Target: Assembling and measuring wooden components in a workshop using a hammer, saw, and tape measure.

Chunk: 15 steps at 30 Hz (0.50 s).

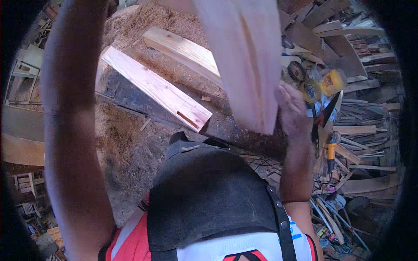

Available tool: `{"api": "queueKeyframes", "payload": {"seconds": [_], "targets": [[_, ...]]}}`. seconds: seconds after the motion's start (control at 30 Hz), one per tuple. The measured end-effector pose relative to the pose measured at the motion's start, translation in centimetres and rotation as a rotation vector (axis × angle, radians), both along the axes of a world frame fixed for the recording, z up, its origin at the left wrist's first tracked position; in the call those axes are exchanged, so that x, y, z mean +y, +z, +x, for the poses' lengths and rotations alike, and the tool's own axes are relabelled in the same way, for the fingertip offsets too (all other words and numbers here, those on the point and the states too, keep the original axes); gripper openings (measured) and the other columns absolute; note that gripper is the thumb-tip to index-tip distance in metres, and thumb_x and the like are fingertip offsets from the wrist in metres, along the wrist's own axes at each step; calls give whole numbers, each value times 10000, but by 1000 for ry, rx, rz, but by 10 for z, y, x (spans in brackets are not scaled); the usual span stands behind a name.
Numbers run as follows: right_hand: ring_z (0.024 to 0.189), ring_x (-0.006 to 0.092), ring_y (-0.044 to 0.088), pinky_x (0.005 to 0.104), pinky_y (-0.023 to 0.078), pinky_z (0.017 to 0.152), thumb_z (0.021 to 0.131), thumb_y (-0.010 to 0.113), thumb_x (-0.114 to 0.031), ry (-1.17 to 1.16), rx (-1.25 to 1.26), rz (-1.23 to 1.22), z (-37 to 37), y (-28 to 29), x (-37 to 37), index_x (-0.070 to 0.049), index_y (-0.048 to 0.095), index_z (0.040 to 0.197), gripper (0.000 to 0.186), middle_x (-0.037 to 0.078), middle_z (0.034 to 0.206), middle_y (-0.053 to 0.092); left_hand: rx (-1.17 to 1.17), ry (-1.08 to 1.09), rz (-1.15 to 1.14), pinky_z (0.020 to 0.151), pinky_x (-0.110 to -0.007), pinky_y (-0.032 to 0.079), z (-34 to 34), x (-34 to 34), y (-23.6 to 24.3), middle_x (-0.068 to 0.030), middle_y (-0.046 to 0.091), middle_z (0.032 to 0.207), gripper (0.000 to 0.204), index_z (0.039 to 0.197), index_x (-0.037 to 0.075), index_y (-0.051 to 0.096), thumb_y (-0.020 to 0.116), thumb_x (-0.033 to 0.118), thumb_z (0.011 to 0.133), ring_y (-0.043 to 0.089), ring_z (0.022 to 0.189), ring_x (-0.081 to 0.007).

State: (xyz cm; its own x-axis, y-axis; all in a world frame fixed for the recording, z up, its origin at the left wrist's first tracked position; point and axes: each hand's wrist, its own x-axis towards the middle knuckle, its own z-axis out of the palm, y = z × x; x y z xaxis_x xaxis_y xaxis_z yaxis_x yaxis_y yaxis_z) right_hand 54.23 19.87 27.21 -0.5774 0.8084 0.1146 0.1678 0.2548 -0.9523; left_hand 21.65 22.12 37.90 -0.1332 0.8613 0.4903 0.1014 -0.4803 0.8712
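A wide pale wooden board [248,65], blurred by motion, is raised close in front of me, and its far end runs out past the top edge. My right hand [292,104] is smeared too; it grips the board's right edge near the lower end, with some fingers hidden behind the wood. My left arm [72,108] reaches up along the left side, and its hand lies beyond the top edge. Below the board, a squared timber [156,89] with a slot cut near its close end rests on a dark workbench [135,95]. A second squared timber [183,50] lies behind it, partly covered by the board.
Wood shavings [126,26] cover the far side. At right are a yellow jar [333,82], an open round tin [310,90], a handsaw [328,108] and a yellow-and-black power tool [332,152]. Stacked wood offcuts [365,130] fill the right side. A small wood chip [206,98] lies on the bench.
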Motion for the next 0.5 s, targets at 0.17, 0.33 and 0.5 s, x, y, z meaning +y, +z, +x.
{"api": "queueKeyframes", "payload": {"seconds": [0.17, 0.33, 0.5], "targets": [[986, 62, 554, 250, 467, 861, 1119, 576, -425, 101, 272, -39, -32, -54, 21, -1, 656, 1260, 454, -14, 1087, 653, 56, 116, -11, 1153, -574, 453, 26, -24, -31, -190, 663, 1415, 908, 1529, 73, 520, 790, 641, 874, 660, 1269, -347], [1149, 170, 604, 345, 457, 1035, 1090, 601, -492, 92, 402, -4, -80, -97, 15, 27, 588, 1395, 601, 79, 1256, 660, 72, 167, -10, 1143, -570, 457, 33, -37, -45, -191, 666, 1398, 892, 1513, 69, 529, 792, 632, 874, 663, 1258, -344], [1264, 416, 586, 482, 474, 1078, 912, 783, -488, 23, -294, 582, -86, -175, -52, 13, 439, 1538, 873, 274, 1370, 595, 89, 195, -4, 1133, -565, 461, 37, -45, -50, -192, 669, 1381, 876, 1496, 65, 537, 793, 624, 873, 666, 1246, -342]]}}
